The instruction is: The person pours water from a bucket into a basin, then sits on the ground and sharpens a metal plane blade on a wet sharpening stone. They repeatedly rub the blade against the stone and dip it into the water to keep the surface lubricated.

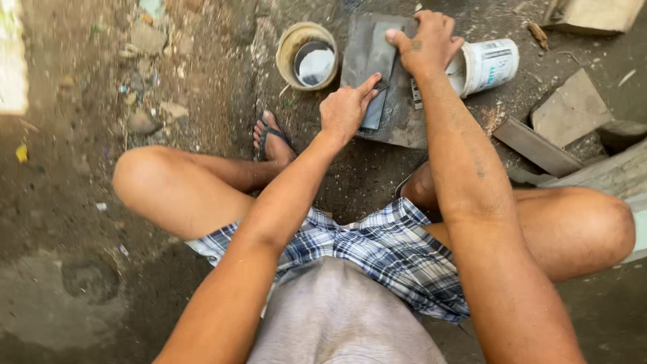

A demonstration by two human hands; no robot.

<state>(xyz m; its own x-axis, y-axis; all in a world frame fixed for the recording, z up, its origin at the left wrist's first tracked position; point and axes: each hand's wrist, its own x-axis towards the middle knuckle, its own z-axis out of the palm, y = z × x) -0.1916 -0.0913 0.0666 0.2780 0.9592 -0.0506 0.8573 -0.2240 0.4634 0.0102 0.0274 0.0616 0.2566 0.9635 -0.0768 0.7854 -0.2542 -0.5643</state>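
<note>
Both hands pressing flat dark blade (375,101) lengthwise on wet grey sharpening slab (404,125) mid-ground: left hand (345,108) fingers extended on near end, right hand (426,46) clamping far end; likely stiff, slippery, sharp-edged, best pinned by flats.

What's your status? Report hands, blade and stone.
Both hands down: left hand and right hand pressing flat blade on grey stone. Two tubs beside stone. Nothing blocking.
</note>
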